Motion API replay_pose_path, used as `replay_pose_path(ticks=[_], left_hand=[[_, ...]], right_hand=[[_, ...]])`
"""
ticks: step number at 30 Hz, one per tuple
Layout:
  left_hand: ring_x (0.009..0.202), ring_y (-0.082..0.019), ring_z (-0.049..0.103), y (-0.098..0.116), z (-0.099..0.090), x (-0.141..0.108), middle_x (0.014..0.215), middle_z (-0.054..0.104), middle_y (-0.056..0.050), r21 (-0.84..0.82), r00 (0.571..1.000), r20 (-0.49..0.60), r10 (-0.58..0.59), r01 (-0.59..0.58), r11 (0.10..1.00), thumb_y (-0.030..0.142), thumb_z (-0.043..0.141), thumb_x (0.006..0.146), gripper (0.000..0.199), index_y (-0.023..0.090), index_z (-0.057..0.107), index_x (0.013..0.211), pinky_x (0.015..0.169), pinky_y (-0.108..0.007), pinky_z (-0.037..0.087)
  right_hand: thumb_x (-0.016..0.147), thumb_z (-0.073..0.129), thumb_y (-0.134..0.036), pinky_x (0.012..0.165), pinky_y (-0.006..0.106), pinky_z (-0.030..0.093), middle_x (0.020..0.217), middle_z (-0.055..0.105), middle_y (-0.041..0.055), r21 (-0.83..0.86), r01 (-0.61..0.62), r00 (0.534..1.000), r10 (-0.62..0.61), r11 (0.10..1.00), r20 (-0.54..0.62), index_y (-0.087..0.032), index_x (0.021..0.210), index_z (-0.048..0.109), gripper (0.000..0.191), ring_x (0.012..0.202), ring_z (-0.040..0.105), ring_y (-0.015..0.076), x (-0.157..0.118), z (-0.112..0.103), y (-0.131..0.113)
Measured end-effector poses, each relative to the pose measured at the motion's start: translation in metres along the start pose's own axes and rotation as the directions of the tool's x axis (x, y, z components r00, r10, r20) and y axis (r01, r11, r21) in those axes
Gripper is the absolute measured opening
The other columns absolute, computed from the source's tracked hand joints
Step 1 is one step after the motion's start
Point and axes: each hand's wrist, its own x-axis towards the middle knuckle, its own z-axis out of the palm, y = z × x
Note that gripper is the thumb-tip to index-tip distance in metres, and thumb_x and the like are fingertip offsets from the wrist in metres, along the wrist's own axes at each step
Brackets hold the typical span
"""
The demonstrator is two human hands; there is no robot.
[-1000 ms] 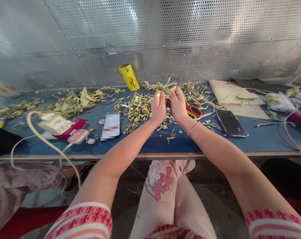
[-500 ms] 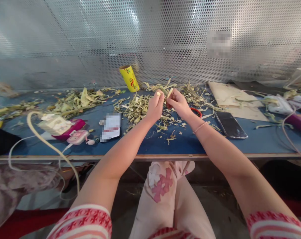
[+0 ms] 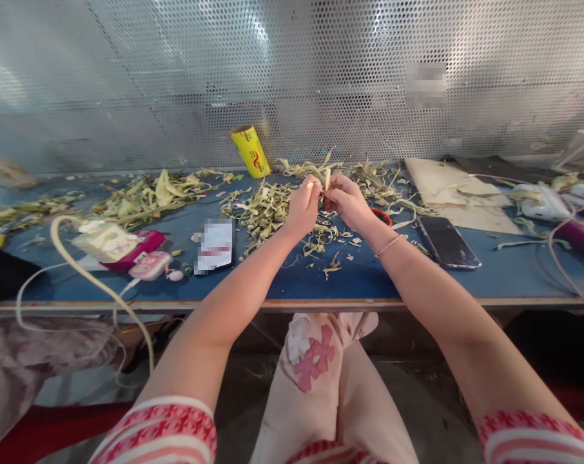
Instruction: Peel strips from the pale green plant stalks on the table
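Right hand (image 3: 346, 198): pinching pale strip (image 3: 327, 177), upright, over leaf pile (image 3: 265, 212). Left hand (image 3: 301, 207): just left, grip unclear. Hazard: slender fingertip hold; strip could slip among similar scraps.

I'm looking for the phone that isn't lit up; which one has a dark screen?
The right-hand phone, beside the brown paper; the other phone shows a bright screen.

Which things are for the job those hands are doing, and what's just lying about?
Seems part of the job:
- left hand and right hand, pinching pale pieces
- plant scraps nearby

Seems just lying about:
- yellow tube
- dark-screened phone
- pink case
- brown sheets

Can't tell: red loop, partly hidden.
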Motion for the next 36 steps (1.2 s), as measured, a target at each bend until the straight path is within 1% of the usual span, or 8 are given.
replay_pose_path(ticks=[5, 8, 10, 14, 18, 25, 33, 36], left_hand=[[0.057, -0.011, 0.05, -0.008, 0.002, 0.005, 0.058, 0.048, 0.001, -0.269, 0.977, 0.077, -0.199, 0.212, 0.939, 0.05, 0.044, 0.089, 0.031, 0.021, 0.057, 0.086, 0.059, -0.027, 0.04], [0.063, -0.013, 0.056, -0.017, -0.004, 0.012, 0.07, 0.058, -0.001, -0.404, 0.929, 0.213, -0.304, 0.367, 0.838, 0.039, 0.05, 0.086, 0.021, 0.021, 0.059, 0.093, 0.061, -0.028, 0.044], [0.071, -0.015, 0.06, -0.022, -0.008, 0.016, 0.079, 0.064, -0.003, -0.424, 0.898, 0.307, -0.317, 0.427, 0.798, 0.03, 0.056, 0.079, 0.02, 0.019, 0.062, 0.096, 0.066, -0.03, 0.047], [0.074, -0.012, 0.059, -0.027, -0.011, 0.017, 0.087, 0.067, -0.002, -0.395, 0.911, 0.337, -0.238, 0.367, 0.842, 0.024, 0.067, 0.071, 0.028, 0.019, 0.066, 0.098, 0.07, -0.029, 0.047], [0.071, -0.011, 0.058, -0.027, -0.007, 0.013, 0.085, 0.068, -0.002, -0.381, 0.905, 0.364, -0.222, 0.362, 0.851, 0.031, 0.067, 0.074, 0.026, 0.019, 0.068, 0.097, 0.073, -0.031, 0.049], [0.074, -0.011, 0.061, -0.018, -0.007, 0.012, 0.088, 0.069, -0.003, -0.541, 0.892, 0.375, -0.253, 0.433, 0.721, 0.035, 0.062, 0.081, 0.022, 0.019, 0.06, 0.096, 0.077, -0.031, 0.05], [0.064, -0.006, 0.056, -0.021, -0.002, 0.009, 0.08, 0.066, -0.003, -0.543, 0.833, 0.444, -0.331, 0.543, 0.64, 0.042, 0.072, 0.07, 0.032, 0.014, 0.065, 0.083, 0.071, -0.025, 0.049], [0.066, -0.007, 0.057, -0.022, -0.001, 0.009, 0.081, 0.066, -0.002, -0.564, 0.852, 0.4, -0.338, 0.519, 0.642, 0.036, 0.072, 0.07, 0.033, 0.016, 0.063, 0.095, 0.069, -0.025, 0.048]], right_hand=[[0.072, 0.065, -0.02, 0.053, 0.02, 0.041, 0.06, 0.053, -0.0056, 0.092, -0.036, 0.999, 0.039, 0.995, -0.032, -0.02, 0.076, 0.052, 0.014, 0.054, 0.049, 0.0058, 0.0, -0.003, -0.003], [0.07, 0.066, -0.018, 0.058, 0.02, 0.045, 0.062, 0.058, -0.0042, 0.128, -0.093, 0.991, 0.103, 0.987, -0.08, -0.018, 0.077, 0.056, 0.013, 0.058, 0.054, 0.0061, 0.003, -0.011, -0.005], [0.07, 0.066, -0.016, 0.058, 0.019, 0.046, 0.06, 0.059, -0.0036, 0.135, -0.143, 0.98, 0.16, 0.98, -0.119, -0.017, 0.076, 0.058, 0.01, 0.057, 0.055, 0.006, 0.005, -0.017, -0.007], [0.068, 0.064, -0.012, 0.055, 0.019, 0.046, 0.057, 0.06, -0.0037, 0.135, -0.198, 0.965, 0.217, 0.971, -0.144, -0.017, 0.08, 0.059, 0.013, 0.053, 0.055, 0.0061, 0.008, -0.027, -0.007], [0.067, 0.068, -0.014, 0.056, 0.019, 0.047, 0.059, 0.06, -0.0041, 0.106, -0.172, 0.967, 0.189, 0.979, -0.174, -0.018, 0.075, 0.056, 0.015, 0.055, 0.056, 0.0062, 0.008, -0.031, -0.005], [0.066, 0.065, -0.014, 0.053, 0.018, 0.043, 0.056, 0.056, -0.0043, 0.145, -0.211, 0.959, 0.233, 0.967, -0.163, -0.016, 0.069, 0.056, 0.01, 0.051, 0.053, 0.0053, 0.008, -0.032, 0.0], [0.062, 0.068, -0.015, 0.052, 0.017, 0.042, 0.06, 0.055, -0.0047, 0.202, -0.207, 0.966, 0.233, 0.957, -0.112, -0.017, 0.07, 0.057, 0.013, 0.055, 0.053, 0.0052, 0.005, -0.033, 0.006], [0.063, 0.07, -0.017, 0.058, 0.019, 0.048, 0.062, 0.057, -0.0049, 0.219, -0.178, 0.972, 0.206, 0.959, -0.111, -0.019, 0.071, 0.057, 0.015, 0.059, 0.057, 0.0068, 0.005, -0.032, 0.007]])
